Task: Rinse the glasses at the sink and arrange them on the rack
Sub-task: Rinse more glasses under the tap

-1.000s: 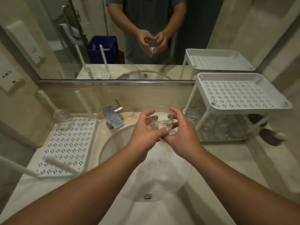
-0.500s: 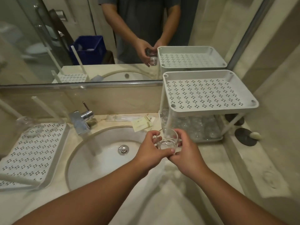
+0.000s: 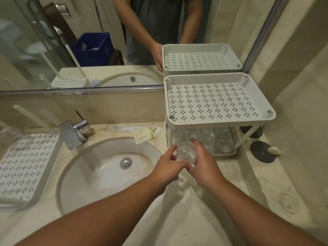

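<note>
- Drying tray [image 3: 26,167] left of the sink basin [image 3: 106,174], perforated, cut off by the picture edge; a clear glass thing at its far corner is too blurred to name.
- Faucet [image 3: 73,134] at the basin's far-left rim; a pale streak below the spout may be running water, though I cannot be sure.
- Left hand [image 3: 168,167] just right of the basin, fingers curled on the near-left wall of the tumbler [image 3: 186,153].
- Tumbler, clear, held between both hands just in front of the two-tier rack's [image 3: 220,119] lower shelf. Judged: light, rigid, breakable and slippery when wet, so take it round the side wall, not by the rim.
- Right hand [image 3: 204,166] wraps its fingers round the tumbler's right side.
- Lower shelf, right of the basin, holds more glasses [image 3: 213,139]; their number and whether they stand mouth up or down cannot be made out under the upper tray.
</note>
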Tool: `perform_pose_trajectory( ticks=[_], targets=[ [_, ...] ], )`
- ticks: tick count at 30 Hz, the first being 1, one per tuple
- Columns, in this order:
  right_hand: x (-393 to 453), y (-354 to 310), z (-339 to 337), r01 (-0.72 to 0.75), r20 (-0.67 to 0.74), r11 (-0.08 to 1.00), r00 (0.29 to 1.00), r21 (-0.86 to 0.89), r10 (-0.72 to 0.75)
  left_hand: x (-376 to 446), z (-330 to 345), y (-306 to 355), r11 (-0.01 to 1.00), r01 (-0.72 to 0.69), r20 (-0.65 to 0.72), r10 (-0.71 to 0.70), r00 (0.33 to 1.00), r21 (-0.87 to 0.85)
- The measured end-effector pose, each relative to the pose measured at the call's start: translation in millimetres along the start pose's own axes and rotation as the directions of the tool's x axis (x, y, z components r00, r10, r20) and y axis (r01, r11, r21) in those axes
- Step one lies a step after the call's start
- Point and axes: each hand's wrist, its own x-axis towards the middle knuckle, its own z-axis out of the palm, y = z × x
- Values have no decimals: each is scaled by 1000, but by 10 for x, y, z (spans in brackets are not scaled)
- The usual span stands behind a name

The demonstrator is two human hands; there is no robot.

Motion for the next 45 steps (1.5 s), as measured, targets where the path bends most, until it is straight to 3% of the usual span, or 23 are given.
perform_pose_trajectory(
  ticks=[11,23,39,45],
  targets=[
    [393,31,-13,55,96,976,995,-209,-36,242,53,60,998,61,7,-61,998,-8],
    [600,-8,-31,23,188,869,979,-495,82,385,83,-1,995,103,27,-103,994,-6],
    [800,84,123,15,200,795,971,-606,134,548,84,-62,980,200,76,-198,977,-22],
    [854,149,204,59,186,763,979,-643,82,612,85,-80,977,214,96,-214,972,13]
  ],
)
